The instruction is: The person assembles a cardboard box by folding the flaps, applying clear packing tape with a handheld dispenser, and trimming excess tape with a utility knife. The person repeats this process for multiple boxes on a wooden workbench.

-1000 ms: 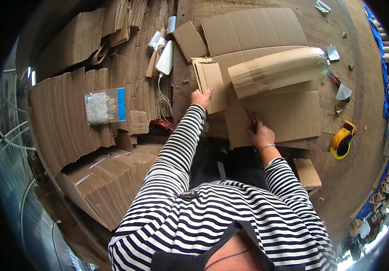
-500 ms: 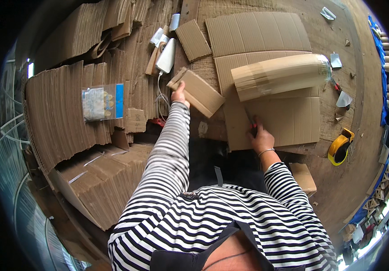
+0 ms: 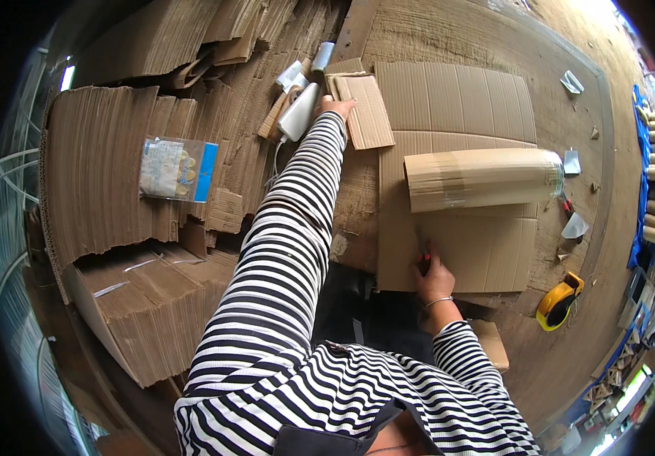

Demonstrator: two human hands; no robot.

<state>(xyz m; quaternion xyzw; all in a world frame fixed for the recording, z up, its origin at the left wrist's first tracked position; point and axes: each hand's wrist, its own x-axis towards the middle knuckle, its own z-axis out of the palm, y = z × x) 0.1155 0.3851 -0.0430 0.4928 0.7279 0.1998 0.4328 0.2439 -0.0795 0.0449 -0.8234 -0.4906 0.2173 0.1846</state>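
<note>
We see our left hand [image 3: 335, 106] stretched far forward, fingers resting flat and unclenched on a small rectangular brown cardboard piece [image 3: 364, 110] at the table's far side. Our right hand [image 3: 434, 277] clenches a red-handled cutter [image 3: 423, 262] on the large flat brown cardboard sheet [image 3: 457, 251]. Best to keep the cutter parked while the left hand is at full stretch.

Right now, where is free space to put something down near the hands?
Free: the cardboard sheet between the right hand and the wrapped roll; also above that roll. Crowded: around the left hand, with the small cardboard piece and white tool.
</note>
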